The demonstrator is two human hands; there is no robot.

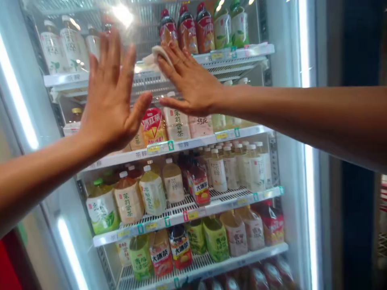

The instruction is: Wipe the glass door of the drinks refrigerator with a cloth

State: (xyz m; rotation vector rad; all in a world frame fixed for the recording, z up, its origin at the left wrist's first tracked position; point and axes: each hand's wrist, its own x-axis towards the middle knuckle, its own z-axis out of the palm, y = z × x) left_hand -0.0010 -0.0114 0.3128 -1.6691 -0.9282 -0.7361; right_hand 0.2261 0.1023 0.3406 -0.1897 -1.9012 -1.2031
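My left hand (110, 92) is raised at the glass door with its fingers spread and nothing in it. Its fingers are slightly blurred; whether the palm touches the pane I cannot tell. To its right, my right hand (190, 80) lies over a whitish cloth (151, 58) at the glass, fingers stretched over it and thumb pointing left. Most of the cloth is hidden under the fingers. The glass door (130, 86) stands between my hands and the shelves, with a bright reflection near the top.
Behind the glass, a drinks fridge holds several shelves of bottles. Red-capped bottles (188, 30) stand on the top shelf, and pale bottles (218, 169) lower down. Price strips (187, 215) line the shelf edges. Bright light tubes (306, 60) run down both sides.
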